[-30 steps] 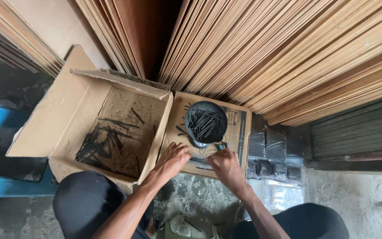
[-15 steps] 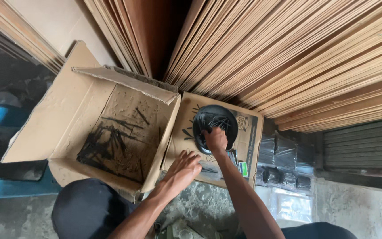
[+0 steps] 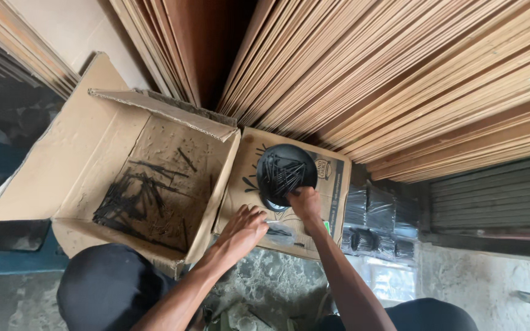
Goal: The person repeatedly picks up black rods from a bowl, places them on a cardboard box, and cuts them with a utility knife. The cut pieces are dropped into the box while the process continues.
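A person sits or crouches on a rough grey stone floor (image 3: 265,276), knees to either side, with the work laid close in front so both hands reach it without stretching. The right hand (image 3: 303,204) rests at the near rim of a round black plastic bowl (image 3: 286,176); its fingers curl over the edge among the contents, but whether they pinch anything I cannot tell. The bowl holds a loose heap of thin black nails (image 3: 282,173), lying criss-cross, and it sits on a flattened sheet of brown printed cardboard (image 3: 332,184) that keeps it off the floor and catches strays; a few nails lie on the sheet just left of the bowl. The left hand (image 3: 243,230) is palm down with fingers spread and slightly bent, pressed on the near edge of that sheet, touching a small clear plastic bag (image 3: 280,232) that lies between the two hands and seems to hold a few dark nails. To the left, a large open brown cardboard box (image 3: 81,153) tilts toward the person, flaps out, with a thin scatter of the same black nails (image 3: 133,199) on its bottom. Wrapped black bundles (image 3: 378,224) lie right of the sheet, and stacked wooden boards (image 3: 400,79) lean behind everything.
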